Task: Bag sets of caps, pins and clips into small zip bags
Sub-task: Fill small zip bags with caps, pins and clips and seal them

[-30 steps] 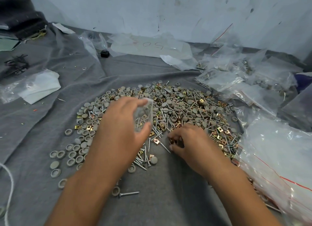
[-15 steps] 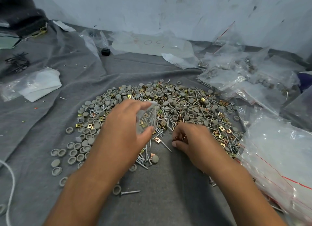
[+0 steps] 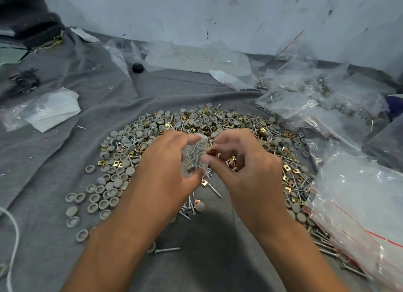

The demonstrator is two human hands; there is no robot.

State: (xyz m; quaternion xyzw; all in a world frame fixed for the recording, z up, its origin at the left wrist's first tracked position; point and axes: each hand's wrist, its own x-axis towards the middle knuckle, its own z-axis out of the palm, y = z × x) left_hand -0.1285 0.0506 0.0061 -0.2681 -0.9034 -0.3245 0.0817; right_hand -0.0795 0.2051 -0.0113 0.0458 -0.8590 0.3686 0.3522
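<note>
Where the grey cloth (image 3: 65, 160) covers the work surface, it lies creased, running back to a scuffed pale wall (image 3: 218, 12).

Loose stock, centre: a broad heap (image 3: 229, 126) of grey round caps, silver pins and brass-coloured square clips. Caps thin out to the left into scattered singles (image 3: 96, 198). One pin (image 3: 168, 250) lies apart near the front, long axis roughly left to right, head to the left.

Containers, right and far right: filled small zip bags (image 3: 285, 102) piled together, with pins and caps visible through the plastic. A stack of clear bags with red seal lines (image 3: 359, 204) lies at the near right, overlapping the heap's edge. At the back lies a large clear bag with handwritten marks (image 3: 196, 60), a small black object (image 3: 137, 67) just beside it. At left, a clear bag holding white sheet material (image 3: 52, 110).

Item in hand: one small zip bag (image 3: 194, 156), held above the heap's centre, between both hands. Pins show inside it, shafts roughly upright with a slight tilt; which end is the head cannot be told.

Left hand (image 3: 165, 169): fingers curled round the bag from the left, thumb at its lower edge.

Right hand (image 3: 246, 160): thumb and forefinger pinching at the bag's right edge, with copper-coloured clips (image 3: 212, 153) at the fingertips; remaining fingers loosely curled.

Front left: white cord (image 3: 13, 248) on the cloth.
</note>
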